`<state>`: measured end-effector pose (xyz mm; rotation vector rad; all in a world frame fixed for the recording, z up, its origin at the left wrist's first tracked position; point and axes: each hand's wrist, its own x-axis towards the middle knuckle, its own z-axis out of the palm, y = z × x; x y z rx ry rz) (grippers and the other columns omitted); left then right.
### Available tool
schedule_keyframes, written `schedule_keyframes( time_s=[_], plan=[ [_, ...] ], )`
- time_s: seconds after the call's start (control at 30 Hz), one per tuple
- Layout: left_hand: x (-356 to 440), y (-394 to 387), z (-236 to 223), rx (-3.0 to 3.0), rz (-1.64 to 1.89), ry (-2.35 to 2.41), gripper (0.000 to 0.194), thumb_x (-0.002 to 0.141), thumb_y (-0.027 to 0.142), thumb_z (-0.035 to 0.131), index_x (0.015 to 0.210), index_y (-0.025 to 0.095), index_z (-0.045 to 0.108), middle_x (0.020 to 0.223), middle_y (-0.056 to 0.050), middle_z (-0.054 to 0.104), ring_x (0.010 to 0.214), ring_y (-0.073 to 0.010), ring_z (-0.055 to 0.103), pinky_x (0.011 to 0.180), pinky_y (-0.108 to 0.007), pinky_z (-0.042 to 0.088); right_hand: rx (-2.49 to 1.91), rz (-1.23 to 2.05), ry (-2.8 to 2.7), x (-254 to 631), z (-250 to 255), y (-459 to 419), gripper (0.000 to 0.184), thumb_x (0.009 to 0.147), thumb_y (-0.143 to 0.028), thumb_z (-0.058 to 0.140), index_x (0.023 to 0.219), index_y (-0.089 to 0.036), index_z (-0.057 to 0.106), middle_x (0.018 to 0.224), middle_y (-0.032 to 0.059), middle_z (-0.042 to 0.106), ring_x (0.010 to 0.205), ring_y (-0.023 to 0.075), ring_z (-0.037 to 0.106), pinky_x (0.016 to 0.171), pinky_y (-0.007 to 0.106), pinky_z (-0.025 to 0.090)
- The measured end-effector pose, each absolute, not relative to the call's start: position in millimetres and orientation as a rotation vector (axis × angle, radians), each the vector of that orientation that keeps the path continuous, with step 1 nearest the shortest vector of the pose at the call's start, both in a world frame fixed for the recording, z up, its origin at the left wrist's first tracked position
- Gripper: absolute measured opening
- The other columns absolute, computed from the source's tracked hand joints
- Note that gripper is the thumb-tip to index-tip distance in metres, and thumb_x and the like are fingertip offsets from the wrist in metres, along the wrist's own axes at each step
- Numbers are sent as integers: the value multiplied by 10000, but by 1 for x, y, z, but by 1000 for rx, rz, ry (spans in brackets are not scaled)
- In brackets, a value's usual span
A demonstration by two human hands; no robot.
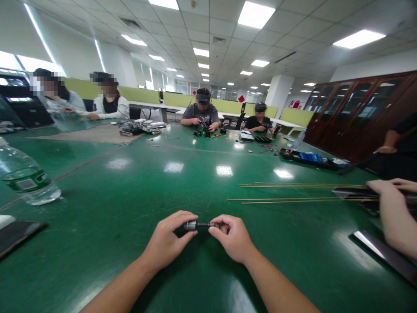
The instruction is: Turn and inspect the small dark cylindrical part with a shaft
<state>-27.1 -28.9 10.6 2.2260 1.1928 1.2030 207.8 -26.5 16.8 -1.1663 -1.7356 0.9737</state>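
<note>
Both my hands hold one small dark metal cylindrical part [199,225] just above the green table [137,195]. My left hand [169,239] pinches its thicker silver-grey end with curled fingers. My right hand [232,237] grips the thinner dark end, fingers closed round it. The part lies level between the two hands, near the table's front edge.
Thin brass rods [293,199] lie to the right, ahead of my hands. A water bottle [24,176] and a dark phone [16,234] sit at left. Another person's hand [394,213] rests at right beside dark flat objects. Several people work at the far side.
</note>
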Motion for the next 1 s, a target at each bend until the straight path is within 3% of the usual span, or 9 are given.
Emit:
schedule_keyframes(
  time_s=[1.0],
  plan=[
    [-27,-31,15,2213,1224,1194,295,857,189,687,1142,261,673,1124,-49,675,1056,-208,640,943,-351,522,-1186,938,-1741,209,18,-27,203,839,-324,682,935,-157,744,627,-25,523,519,96,354,490,228,274]
  ],
)
